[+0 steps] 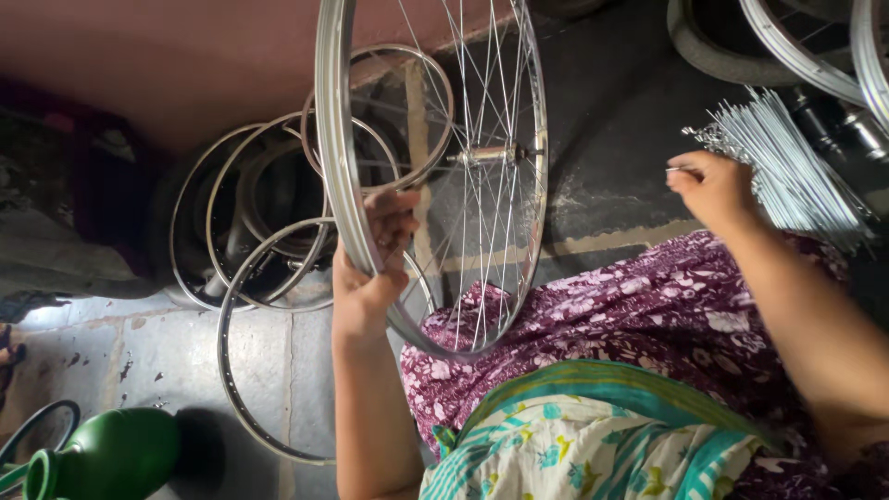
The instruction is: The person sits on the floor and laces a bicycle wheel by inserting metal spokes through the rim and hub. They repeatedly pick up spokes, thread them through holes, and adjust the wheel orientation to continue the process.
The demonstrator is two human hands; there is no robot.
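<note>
Two hands work here: the left hand (369, 268) clenches its fingers (394, 222) around the rim of a spoked wheel (435, 176), standing upright on the lap, hub axle pointing right. The right hand (711, 188) pinches a thin spoke (681, 169) lying level, beside a spoke bundle (787, 162). Bare rims (250, 222) lean on the floor (139, 352).

Wheel (435, 176): the top edge cuts off your wheel's upper rim.
Right hand (711, 190): too small to tell what your fingertips pinch.
Spoke bundle (796, 171): its far ends blur together.
Green can (102, 458): cut off at bottom.
</note>
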